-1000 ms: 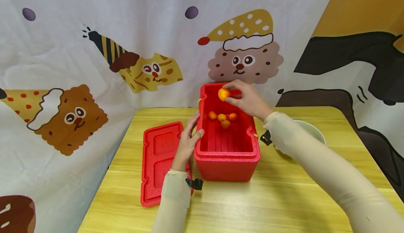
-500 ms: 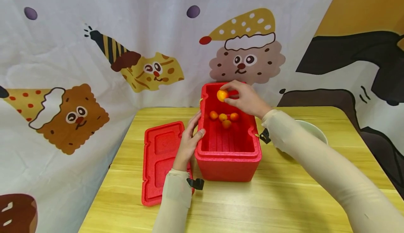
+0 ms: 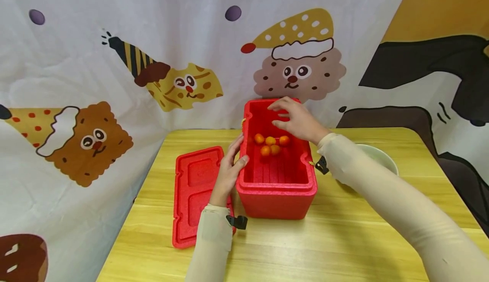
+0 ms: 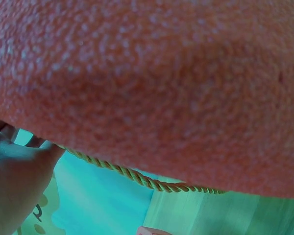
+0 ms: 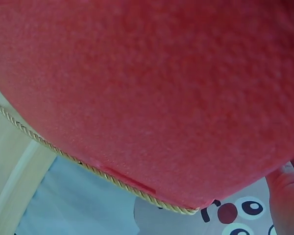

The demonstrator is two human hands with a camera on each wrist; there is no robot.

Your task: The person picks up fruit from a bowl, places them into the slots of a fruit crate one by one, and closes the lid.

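Observation:
A red foam box [image 3: 273, 205] stands uncovered on the table, with several small orange fruits [image 3: 270, 141], tangerine-like, clustered on its floor. My right hand [image 3: 299, 121] hovers over the far part of the box, fingers spread and a gap between thumb and fingertips. Along the box's left wall lies my left hand [image 3: 228, 171], fingers extended on the outer side and thumb resting at the rim. In both wrist views the box's outer wall [image 4: 161, 98] fills most of the picture, with only part of each hand showing. A twisted gold cord [image 5: 88, 166] runs along the wall.
The red lid [image 3: 200, 176] lies flat on the wooden table [image 3: 282, 248] left of the box, partly under my left forearm. A pale bowl [image 3: 382, 159] stands at the right, mostly hidden by my right sleeve. A printed cloth [image 3: 191, 27] hangs behind the table.
The orange fruit that my right hand was holding has been let go and now lies with the others in the box. The left hand has stayed at the box's left wall.

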